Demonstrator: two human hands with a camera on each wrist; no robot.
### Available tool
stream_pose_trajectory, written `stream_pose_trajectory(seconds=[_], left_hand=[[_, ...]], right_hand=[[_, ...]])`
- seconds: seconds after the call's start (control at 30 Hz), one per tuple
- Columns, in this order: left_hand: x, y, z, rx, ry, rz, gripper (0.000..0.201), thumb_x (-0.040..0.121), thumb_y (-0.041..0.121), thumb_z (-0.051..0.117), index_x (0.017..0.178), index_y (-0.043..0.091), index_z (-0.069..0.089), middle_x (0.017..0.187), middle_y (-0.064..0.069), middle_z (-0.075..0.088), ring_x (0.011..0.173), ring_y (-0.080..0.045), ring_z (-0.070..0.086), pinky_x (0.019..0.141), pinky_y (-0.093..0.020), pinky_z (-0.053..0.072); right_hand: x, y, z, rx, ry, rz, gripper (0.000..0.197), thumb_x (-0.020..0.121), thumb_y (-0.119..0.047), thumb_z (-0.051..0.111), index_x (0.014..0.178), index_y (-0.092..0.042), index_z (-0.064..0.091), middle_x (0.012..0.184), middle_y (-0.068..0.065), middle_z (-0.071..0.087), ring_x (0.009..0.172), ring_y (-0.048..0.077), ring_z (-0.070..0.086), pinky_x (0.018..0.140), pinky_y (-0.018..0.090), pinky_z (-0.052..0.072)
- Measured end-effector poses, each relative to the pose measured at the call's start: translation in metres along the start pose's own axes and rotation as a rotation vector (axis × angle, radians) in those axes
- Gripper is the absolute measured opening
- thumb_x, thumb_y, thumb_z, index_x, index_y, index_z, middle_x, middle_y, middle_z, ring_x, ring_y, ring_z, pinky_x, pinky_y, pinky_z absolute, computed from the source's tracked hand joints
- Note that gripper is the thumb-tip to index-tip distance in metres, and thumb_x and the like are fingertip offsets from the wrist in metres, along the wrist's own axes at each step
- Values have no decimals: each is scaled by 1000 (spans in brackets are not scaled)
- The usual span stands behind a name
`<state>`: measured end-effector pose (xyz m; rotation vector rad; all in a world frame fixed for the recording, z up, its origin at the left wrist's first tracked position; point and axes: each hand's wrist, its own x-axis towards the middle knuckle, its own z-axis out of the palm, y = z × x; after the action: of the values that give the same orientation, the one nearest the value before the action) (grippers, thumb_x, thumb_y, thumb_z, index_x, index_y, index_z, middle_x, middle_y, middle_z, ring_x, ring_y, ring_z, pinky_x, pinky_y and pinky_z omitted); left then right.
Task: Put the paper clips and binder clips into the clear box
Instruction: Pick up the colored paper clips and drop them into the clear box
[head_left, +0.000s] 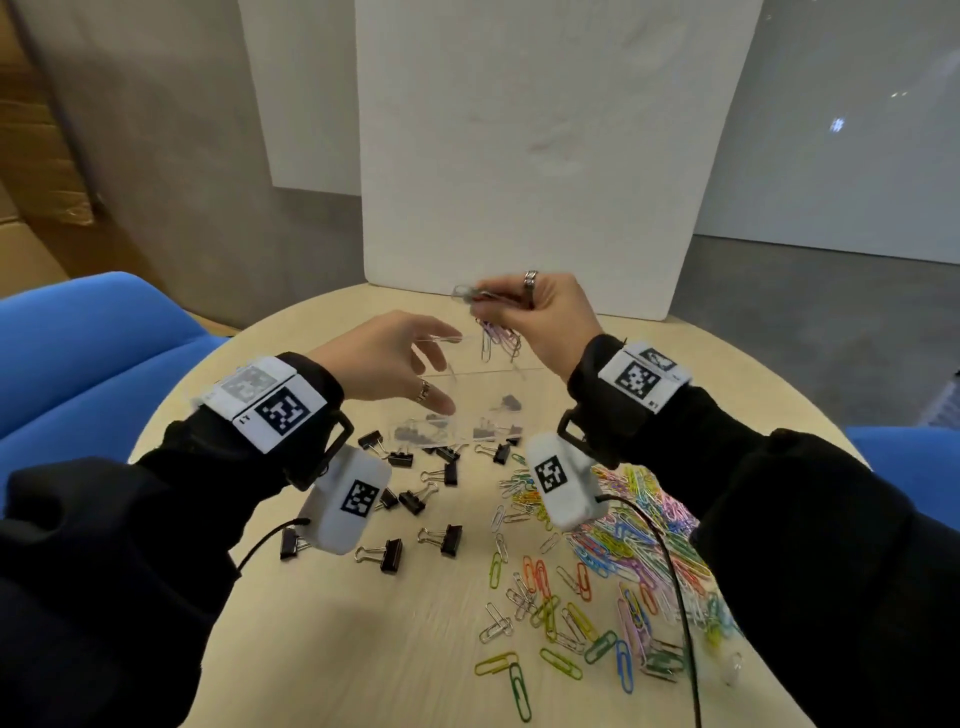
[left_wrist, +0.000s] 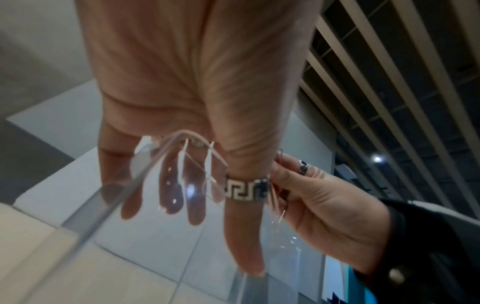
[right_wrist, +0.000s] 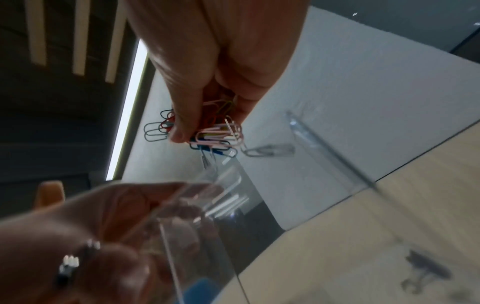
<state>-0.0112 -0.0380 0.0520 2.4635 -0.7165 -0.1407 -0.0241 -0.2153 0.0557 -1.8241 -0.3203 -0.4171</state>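
Observation:
The clear box (head_left: 483, 387) stands mid-table with a few black binder clips (head_left: 415, 434) inside. My left hand (head_left: 447, 370) pinches its left wall, fingers (left_wrist: 171, 197) behind the plastic (left_wrist: 145, 179) and the ringed thumb (left_wrist: 241, 226) in front. Above the box's open top, my right hand (head_left: 485, 304) grips a bunch of coloured paper clips (head_left: 498, 340) that dangle from the fingers (right_wrist: 218, 133). Loose binder clips (head_left: 415, 499) lie in front of the box. A heap of coloured paper clips (head_left: 623, 561) covers the table's right side.
A white board (head_left: 519, 156) stands upright at the table's far edge, just behind the box. Blue chairs (head_left: 93, 353) flank the round wooden table (head_left: 337, 649). A black cable (head_left: 670, 561) from the right wrist camera hangs over the paper clip heap.

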Motion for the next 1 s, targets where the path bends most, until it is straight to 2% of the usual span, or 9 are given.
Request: stream_pose_trajectory(seconds=[0.1,0.23,0.47,0.57,0.73,0.77,0.9,0.93,1.0], left_hand=[[-5,6,1,-34,-8,-5,74,64,30,83,131,24,49,106,6,64,97,-15,59,74,-18,45],[-11,8,2,-44,-13,-24,77,66,30,82,134,26,45,105,8,62,97,-13,58,69,-15,43],[-15,12,8,-39,-23,-25,78,67,30,81,135,26,43,108,7,61,100,-13,55,79,-24,42],[-15,13,11,-46,-28,-29,78,67,29,81,136,25,43,110,5,60,100,-13,55,80,-24,42],[-14,14,16,-54,-14,-40,79,68,30,81,136,25,42,111,4,60,99,-13,55,81,-24,42],[-14,14,16,-58,-6,-43,79,67,30,81,136,24,42,111,4,60,99,-14,55,80,-24,42],[-14,10,15,-82,47,-76,77,68,27,81,136,22,43,110,2,60,97,-17,56,79,-25,43],[-14,8,15,-85,64,-86,77,69,27,80,136,22,43,110,1,59,97,-18,56,80,-26,42],[-14,6,15,-91,95,-109,77,69,26,80,136,21,42,110,0,59,96,-18,56,79,-27,42]], right_hand=[[-12,7,2,-117,-71,8,27,75,-1,71,102,-1,70,85,-3,69,74,-2,64,81,13,51],[-22,8,-3,-327,-178,12,27,74,-5,74,101,-5,72,91,4,72,75,4,64,75,5,50],[-20,-8,-16,-549,-435,109,22,80,-10,71,101,-12,68,92,10,73,79,17,70,76,19,56],[-21,-11,-19,-691,-482,65,20,82,-18,69,101,-11,69,94,6,74,83,15,70,78,21,55],[-29,-9,-26,-719,-430,-21,26,86,-30,62,106,-14,68,92,-3,69,77,3,63,73,5,47],[-31,-7,-28,-703,-359,-50,25,86,-30,61,104,-14,68,91,-3,69,76,4,61,73,6,46],[-45,8,-39,-569,41,-37,27,94,-31,48,87,-7,58,79,10,62,77,27,58,72,34,47],[-49,14,-41,-580,66,16,29,96,-31,44,86,-7,56,76,7,58,76,28,55,68,32,43],[-59,27,-38,-665,-95,188,27,98,-31,39,94,-9,56,82,0,58,85,23,56,69,24,40]])
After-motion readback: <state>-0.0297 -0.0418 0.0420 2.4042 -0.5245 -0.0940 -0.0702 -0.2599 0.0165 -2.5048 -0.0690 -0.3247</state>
